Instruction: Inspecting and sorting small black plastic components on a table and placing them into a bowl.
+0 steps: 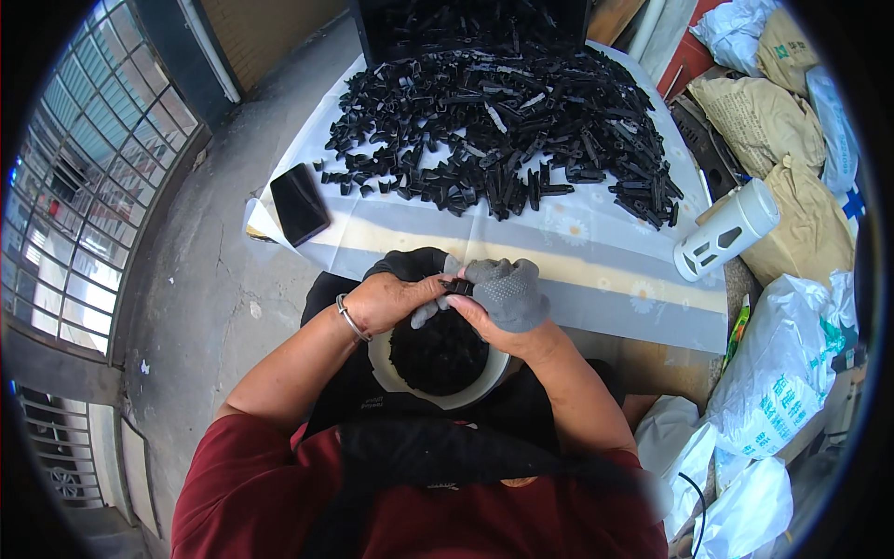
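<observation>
Above my lap, my left hand and my right hand meet, fingers closed around a small black plastic part. Its exact shape is mostly covered by my fingers and thumbs. Grey work gloves cover parts of both hands, while the thumbs are bare. Just below them a pale round bowl rests on my lap, holding a heap of black pieces. Beyond my hands, a wide pile of loose black plastic parts spreads over the cloth-covered table.
A dark flat phone or tablet lies at the table's left edge. At the right edge a white bottle leans. Stuffed sacks and white plastic bags crowd the right side. A black box stands behind the pile.
</observation>
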{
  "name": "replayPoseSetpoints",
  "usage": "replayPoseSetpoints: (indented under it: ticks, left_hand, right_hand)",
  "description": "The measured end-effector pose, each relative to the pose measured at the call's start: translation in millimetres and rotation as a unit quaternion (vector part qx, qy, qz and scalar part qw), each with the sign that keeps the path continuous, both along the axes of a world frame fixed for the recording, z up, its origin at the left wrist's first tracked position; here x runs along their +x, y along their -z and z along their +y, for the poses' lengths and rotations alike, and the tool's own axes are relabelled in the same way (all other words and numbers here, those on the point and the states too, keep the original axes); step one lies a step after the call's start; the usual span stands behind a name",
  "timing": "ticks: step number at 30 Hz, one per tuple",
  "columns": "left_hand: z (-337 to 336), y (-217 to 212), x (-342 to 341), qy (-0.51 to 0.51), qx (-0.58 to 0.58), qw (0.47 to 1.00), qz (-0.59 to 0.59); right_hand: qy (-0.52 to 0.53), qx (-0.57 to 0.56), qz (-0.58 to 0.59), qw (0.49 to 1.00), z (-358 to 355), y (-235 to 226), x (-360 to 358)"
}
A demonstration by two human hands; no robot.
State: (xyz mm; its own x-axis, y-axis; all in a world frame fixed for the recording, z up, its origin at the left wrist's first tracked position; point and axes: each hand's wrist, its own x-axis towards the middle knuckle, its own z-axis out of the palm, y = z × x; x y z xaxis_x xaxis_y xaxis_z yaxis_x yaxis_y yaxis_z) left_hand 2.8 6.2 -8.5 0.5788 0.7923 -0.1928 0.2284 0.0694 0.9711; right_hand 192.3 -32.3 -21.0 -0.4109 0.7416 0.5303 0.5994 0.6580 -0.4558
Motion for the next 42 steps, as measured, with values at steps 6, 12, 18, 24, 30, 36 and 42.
replayPoseSetpoints:
  ticks: [6,12,18,24,30,36,42]
  left_hand:
    - [-25,17,19,-0.21,-0.04,0.97,-0.119]
    - [-9,15,3,-0.11,0.13,0.985,0.034]
    - [-7,-5,5,-0.05,0.098,0.993,0.032]
    - [-4,-17,2,-0.005,0.094,0.995,0.026]
    - [-6,-21,5,-0.01,0.193,0.979,0.063]
    - [-12,-9,6,-0.014,0.283,0.951,0.122]
    - [15,-9,-20,0.136,0.336,0.855,0.37]
  right_hand:
    - [0.088,0.053,-0.05,0.993,-3,0,-19]
    - [0.071,0.008,-0.02,0.997,-4,-8,9]
    - [0.091,0.004,-0.151,0.984,-7,-15,7]
    - [0.129,0.038,-0.161,0.978,-14,-21,3]
    - [0.113,0.076,-0.142,0.98,-13,-8,1]
    - [0.103,0.128,-0.089,0.982,-5,3,-16]
    - [0.117,-0.025,-0.12,0.985,26,-9,20]
